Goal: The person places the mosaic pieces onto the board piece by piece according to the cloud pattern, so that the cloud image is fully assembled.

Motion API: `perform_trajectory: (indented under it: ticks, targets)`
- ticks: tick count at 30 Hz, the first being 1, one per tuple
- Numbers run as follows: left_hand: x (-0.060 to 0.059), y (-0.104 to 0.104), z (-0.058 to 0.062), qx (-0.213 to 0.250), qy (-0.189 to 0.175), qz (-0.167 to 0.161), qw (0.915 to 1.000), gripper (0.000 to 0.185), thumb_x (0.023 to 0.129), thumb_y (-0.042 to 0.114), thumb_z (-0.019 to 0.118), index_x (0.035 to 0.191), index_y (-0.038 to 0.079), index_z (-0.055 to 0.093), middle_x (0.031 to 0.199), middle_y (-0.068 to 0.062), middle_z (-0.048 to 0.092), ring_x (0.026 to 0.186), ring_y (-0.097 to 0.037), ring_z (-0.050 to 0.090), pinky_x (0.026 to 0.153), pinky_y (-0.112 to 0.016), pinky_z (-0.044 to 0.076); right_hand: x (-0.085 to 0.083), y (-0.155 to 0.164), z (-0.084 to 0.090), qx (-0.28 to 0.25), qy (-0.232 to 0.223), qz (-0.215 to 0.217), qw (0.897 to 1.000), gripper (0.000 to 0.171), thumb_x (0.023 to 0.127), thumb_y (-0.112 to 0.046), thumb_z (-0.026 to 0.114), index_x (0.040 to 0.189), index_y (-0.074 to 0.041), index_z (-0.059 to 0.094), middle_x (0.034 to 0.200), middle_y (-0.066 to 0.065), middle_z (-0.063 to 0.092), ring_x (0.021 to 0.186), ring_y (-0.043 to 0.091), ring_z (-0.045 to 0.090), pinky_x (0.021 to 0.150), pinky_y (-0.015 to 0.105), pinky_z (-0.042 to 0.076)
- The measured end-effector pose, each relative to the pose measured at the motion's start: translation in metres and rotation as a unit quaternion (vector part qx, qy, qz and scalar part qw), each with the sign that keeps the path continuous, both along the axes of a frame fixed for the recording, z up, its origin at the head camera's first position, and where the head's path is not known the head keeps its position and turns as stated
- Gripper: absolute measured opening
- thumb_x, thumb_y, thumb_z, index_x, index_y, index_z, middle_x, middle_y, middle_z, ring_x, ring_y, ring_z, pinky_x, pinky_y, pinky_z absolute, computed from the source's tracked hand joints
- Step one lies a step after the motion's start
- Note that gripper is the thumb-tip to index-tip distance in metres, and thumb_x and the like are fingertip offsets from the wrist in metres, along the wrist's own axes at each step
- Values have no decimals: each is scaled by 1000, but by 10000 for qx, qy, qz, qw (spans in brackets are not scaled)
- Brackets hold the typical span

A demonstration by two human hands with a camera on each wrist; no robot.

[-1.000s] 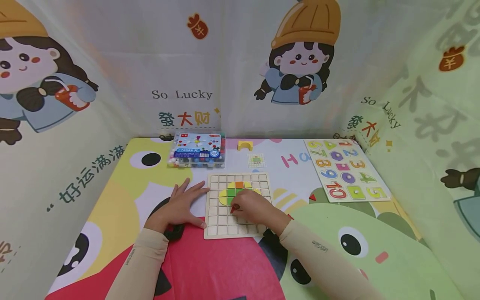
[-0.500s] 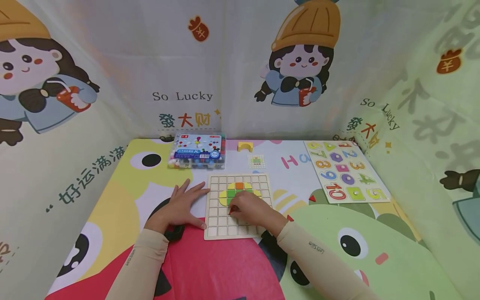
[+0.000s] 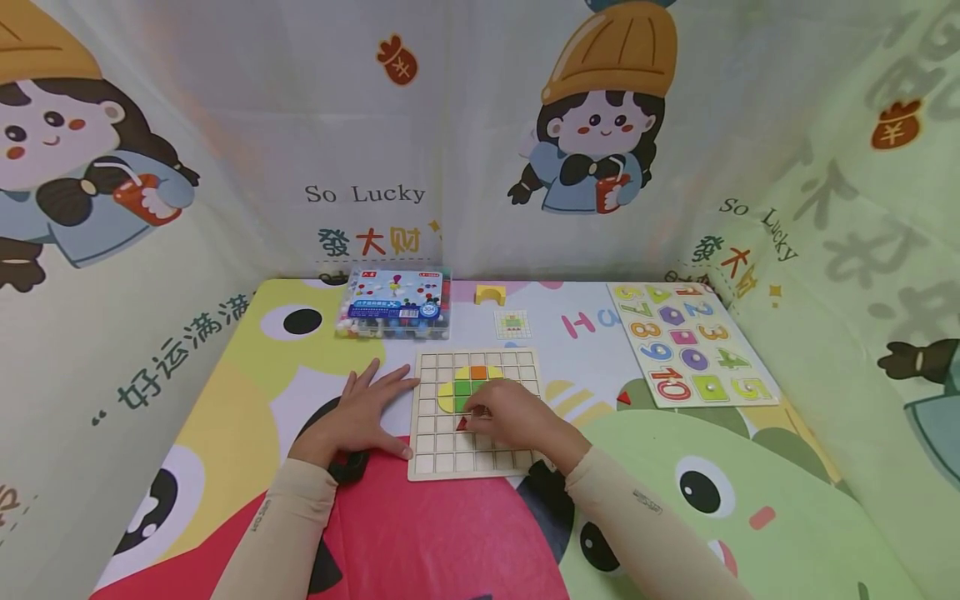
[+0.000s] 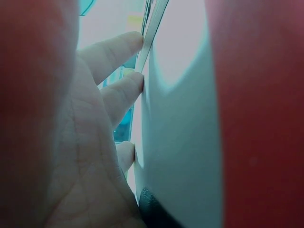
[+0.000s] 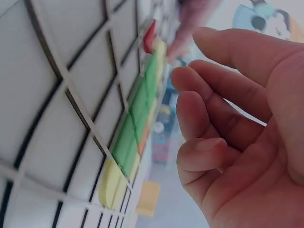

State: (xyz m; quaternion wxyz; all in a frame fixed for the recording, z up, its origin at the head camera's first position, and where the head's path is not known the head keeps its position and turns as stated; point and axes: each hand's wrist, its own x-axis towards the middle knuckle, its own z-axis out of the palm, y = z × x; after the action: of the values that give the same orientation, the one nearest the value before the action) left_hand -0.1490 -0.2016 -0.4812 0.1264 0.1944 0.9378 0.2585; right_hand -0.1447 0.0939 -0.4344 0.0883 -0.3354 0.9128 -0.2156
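Note:
A wooden grid board [image 3: 435, 461] lies flat before me, bearing green squares [image 3: 462, 388], an orange square [image 3: 478, 372] and yellow rounded pieces [image 3: 446, 397]. Below the green squares, a red triangle [image 3: 462, 424] sits on the grid, tilted in the right wrist view. My right hand [image 3: 517, 417] hovers just right of that triangle, thumb and forefinger apart, other fingers loosely bent, nothing held. It hides part of the pattern. My left hand [image 3: 360, 417] is spread, its fingertips and thumb touching the board's left edge.
Behind the board are a small pattern card [image 3: 512, 324], a yellow arch block [image 3: 491, 294] and a clear box of coloured beads [image 3: 393, 304]. A number puzzle board [image 3: 692, 342] lies at right, with a loose red triangle [image 3: 624, 397] near it.
My right hand has let go of the red triangle, which now lies on the grid, and has drawn back slightly to the right. The left hand has stayed put.

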Motion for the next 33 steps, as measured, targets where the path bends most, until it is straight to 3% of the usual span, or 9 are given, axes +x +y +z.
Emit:
perform_trajectory:
  ticks: [7, 21, 25, 33]
  targets:
    - [0, 0, -2, 46, -32, -9, 10000, 116, 63, 60, 95, 162, 25, 46, 176, -8, 28, 163, -50, -1, 125, -77, -6, 5, 31, 4, -251, -262, -483, 9982, 26, 93, -23, 82, 115, -10, 81, 97, -4, 76, 86, 9, 62, 80, 29, 57]
    - [-2, 1, -8, 64, -12, -82, 9999, 116, 63, 63, 93, 162, 27, 45, 177, -5, 27, 164, -48, -2, 126, -75, -5, 19, 115, -13, -489, -37, -780, 9957, 20, 91, -12, 80, 110, -10, 81, 96, -7, 73, 83, 5, 60, 76, 25, 56]
    - [-2, 0, -5, 48, -8, -85, 10000, 116, 63, 62, 94, 162, 26, 45, 176, -6, 27, 163, -49, -1, 126, -76, -5, 19, 134, -16, -559, 159, -765, 9954, 22, 86, -5, 81, 108, -9, 81, 99, -3, 76, 84, 10, 63, 76, 29, 57]
    - [-4, -1, -1, 0, -18, -90, 10000, 115, 65, 61, 93, 162, 26, 45, 176, -6, 27, 163, -50, -1, 126, -75, -5, 15, 150, -23, -559, -61, -620, 9965, 25, 85, -1, 82, 108, -7, 80, 100, -1, 75, 86, 13, 65, 79, 32, 58]
